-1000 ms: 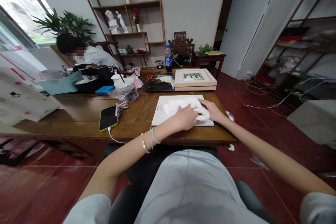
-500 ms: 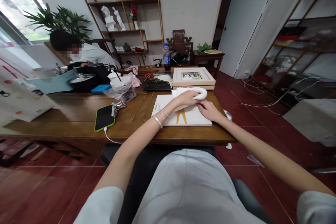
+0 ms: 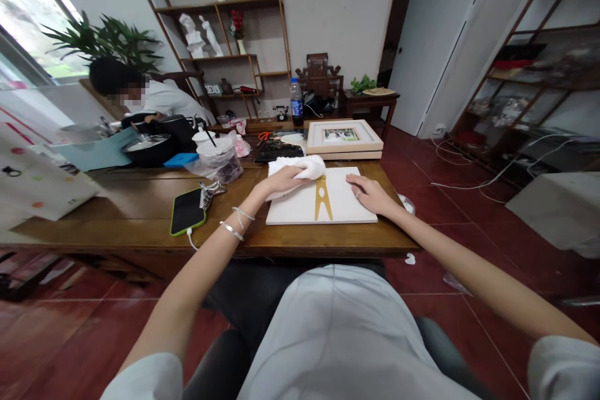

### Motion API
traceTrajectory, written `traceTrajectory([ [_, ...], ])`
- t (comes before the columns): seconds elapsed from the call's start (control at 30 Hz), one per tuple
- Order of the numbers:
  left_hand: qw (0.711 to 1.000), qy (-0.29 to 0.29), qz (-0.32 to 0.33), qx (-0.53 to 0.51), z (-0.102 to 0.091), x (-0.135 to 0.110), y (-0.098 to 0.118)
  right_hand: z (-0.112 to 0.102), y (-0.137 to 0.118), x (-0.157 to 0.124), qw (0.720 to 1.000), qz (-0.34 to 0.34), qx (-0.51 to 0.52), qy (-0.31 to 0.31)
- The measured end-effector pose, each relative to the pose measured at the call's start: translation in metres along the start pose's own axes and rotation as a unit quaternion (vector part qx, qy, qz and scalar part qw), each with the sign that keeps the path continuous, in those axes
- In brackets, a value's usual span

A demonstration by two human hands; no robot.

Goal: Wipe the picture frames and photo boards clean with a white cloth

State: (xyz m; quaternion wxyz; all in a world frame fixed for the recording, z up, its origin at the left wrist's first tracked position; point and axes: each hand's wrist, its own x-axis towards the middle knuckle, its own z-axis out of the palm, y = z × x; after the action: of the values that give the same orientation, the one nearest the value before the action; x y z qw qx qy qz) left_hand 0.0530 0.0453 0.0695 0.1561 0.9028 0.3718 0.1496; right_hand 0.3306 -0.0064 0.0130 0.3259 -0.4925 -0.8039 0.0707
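A white board [image 3: 300, 207] with a gold inlay shape [image 3: 321, 198] lies flat on the wooden table [image 3: 140, 206] in front of me. My left hand [image 3: 280, 180] is closed on a white cloth [image 3: 300, 168] at the board's far left corner. My right hand [image 3: 368, 192] rests flat on the board's right side, fingers stretched out, holding nothing.
Two stacked picture frames [image 3: 344, 137] lie just beyond the board. A green-cased phone [image 3: 187, 210] on a cable and a metal clip [image 3: 210, 190] lie to the left. Bowls, a plastic bag and a bottle [image 3: 295, 102] stand farther back. Another person [image 3: 140, 97] sits at the far left.
My left hand carried the cloth from the board's middle to its far edge, then left to the far left corner, uncovering the gold shape. My right hand shifted slightly and flattened.
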Motion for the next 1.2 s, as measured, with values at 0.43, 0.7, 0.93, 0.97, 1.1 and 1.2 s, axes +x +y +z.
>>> traceTrajectory([
  [0.43, 0.995, -0.029, -0.026, 0.088, -0.008, -0.056, 0.005, 0.001, 0.002, 0.0, 1.0, -0.004, 0.017, 0.007],
  [0.7, 0.987, -0.123, 0.001, 0.104, -0.022, -0.118, 0.082, 0.003, 0.005, 0.0, 1.0, -0.01, 0.009, 0.011],
  [0.93, 0.986, -0.127, 0.015, 0.108, -0.02, -0.088, 0.066, 0.002, 0.004, 0.0, 1.0, -0.007, 0.011, 0.01],
  [0.97, 0.987, -0.108, 0.02, 0.12, -0.014, -0.078, 0.057, 0.001, 0.004, 0.0, 1.0, -0.005, 0.016, 0.012],
  [1.1, 0.981, -0.034, 0.01, 0.192, 0.012, -0.038, 0.023, 0.0, 0.001, 0.001, 1.0, 0.0, 0.024, 0.015],
  [1.2, 0.974, 0.004, -0.017, 0.226, 0.022, -0.016, 0.007, -0.001, -0.001, 0.001, 1.0, 0.001, 0.019, 0.011],
])
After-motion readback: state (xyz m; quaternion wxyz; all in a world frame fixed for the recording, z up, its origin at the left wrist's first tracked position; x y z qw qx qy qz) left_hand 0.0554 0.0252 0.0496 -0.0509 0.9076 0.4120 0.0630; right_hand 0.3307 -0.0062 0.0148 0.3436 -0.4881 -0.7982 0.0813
